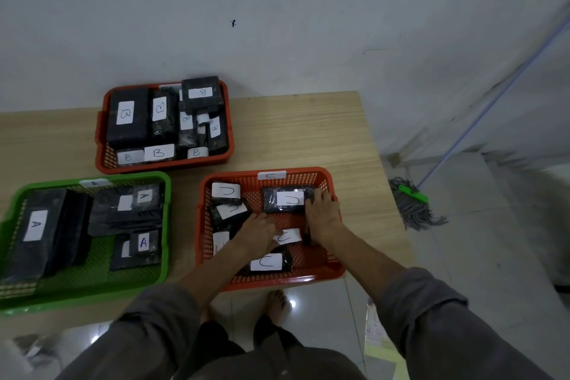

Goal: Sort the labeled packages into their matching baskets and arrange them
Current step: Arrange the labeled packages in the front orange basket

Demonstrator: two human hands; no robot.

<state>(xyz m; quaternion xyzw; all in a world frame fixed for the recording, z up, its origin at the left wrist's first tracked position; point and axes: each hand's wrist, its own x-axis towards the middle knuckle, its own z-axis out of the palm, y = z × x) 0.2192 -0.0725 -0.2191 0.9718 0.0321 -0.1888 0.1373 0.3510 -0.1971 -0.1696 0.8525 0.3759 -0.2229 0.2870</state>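
The perforated plastic baskets, two orange (pixel 327 268) (pixel 101 160) and one green (pixel 92 290), look glossy. Black packages (pixel 128 120) wear shiny film with matt paper labels (pixel 159 153). The wood-grain tabletop (pixel 293 129) is matt; floor tiles (pixel 462 271) gleam.

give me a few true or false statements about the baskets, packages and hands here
1. Both hands are inside the green basket. False: the left hand and right hand are in the near orange basket, the one tagged C.
2. The green basket holds packages labeled A. True.
3. The far orange basket holds packages labeled B. True.
4. The right hand touches the end of a C package near the far side of its basket. True.
5. A mop lies on the table. False: the mop is on the floor, beside the table.
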